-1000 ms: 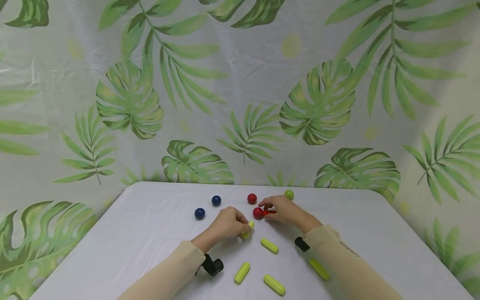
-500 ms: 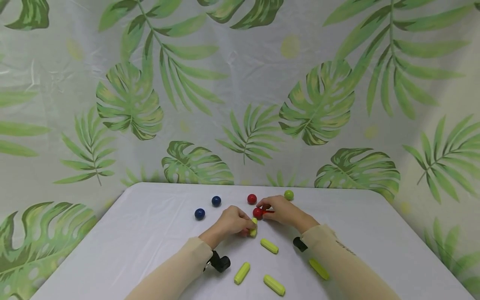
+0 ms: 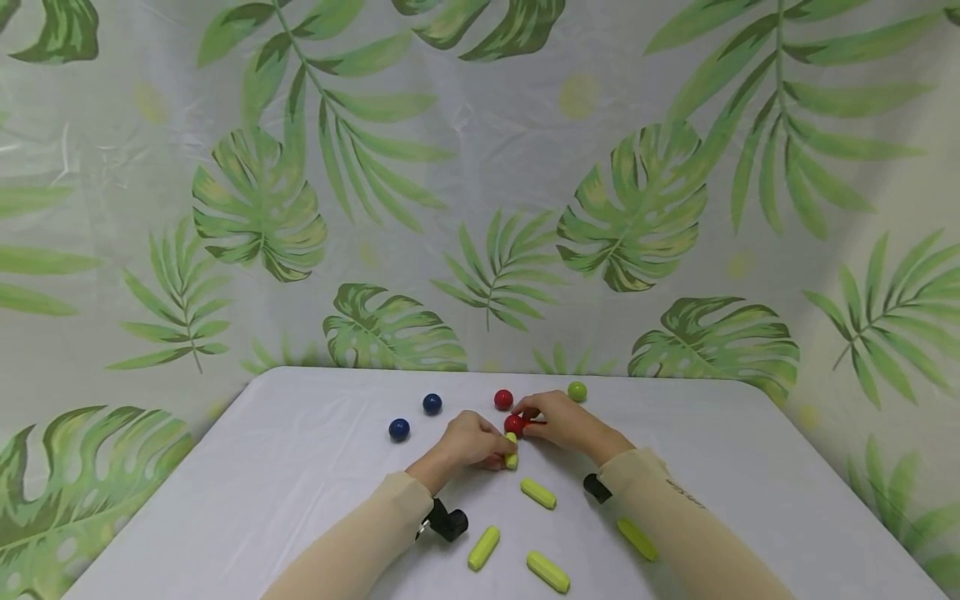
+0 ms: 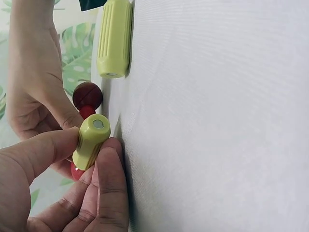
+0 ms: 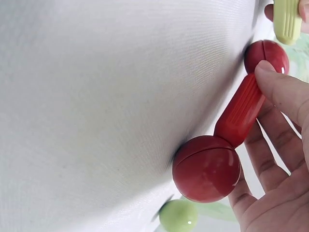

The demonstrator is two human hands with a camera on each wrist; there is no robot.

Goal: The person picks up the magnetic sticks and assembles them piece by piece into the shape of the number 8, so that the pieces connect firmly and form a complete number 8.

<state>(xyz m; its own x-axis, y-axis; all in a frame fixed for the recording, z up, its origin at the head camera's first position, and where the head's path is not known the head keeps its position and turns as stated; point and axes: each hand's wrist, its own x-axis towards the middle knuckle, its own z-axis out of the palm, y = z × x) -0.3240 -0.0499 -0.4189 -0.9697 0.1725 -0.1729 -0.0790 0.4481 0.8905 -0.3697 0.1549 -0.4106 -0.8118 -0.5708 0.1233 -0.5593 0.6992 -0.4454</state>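
My left hand (image 3: pixel 471 442) pinches a yellow-green ridged stick (image 4: pixel 91 141) between thumb and fingers. A silver disc sits in the stick's visible end, and its other end is right at a red ball (image 3: pixel 513 426). My right hand (image 3: pixel 567 423) holds a red ridged stick (image 5: pixel 240 111), with the thumb at its far end. That stick joins the red ball to another red ball (image 5: pixel 206 168), which the hand hides in the head view. Beyond the hands, a separate red ball (image 3: pixel 503 399) lies on the white table (image 3: pixel 322 483).
Several yellow-green sticks lie nearer the person, including one (image 3: pixel 538 493) close to the hands and one (image 3: pixel 637 539) beside the right sleeve. Two dark blue balls, one (image 3: pixel 400 429) nearer, stand to the left. A green ball (image 3: pixel 577 392) is behind the right hand.
My left hand has moved right, bringing the yellow-green stick up to the red ball and turning it to point away from the person. My right hand stays almost in place.
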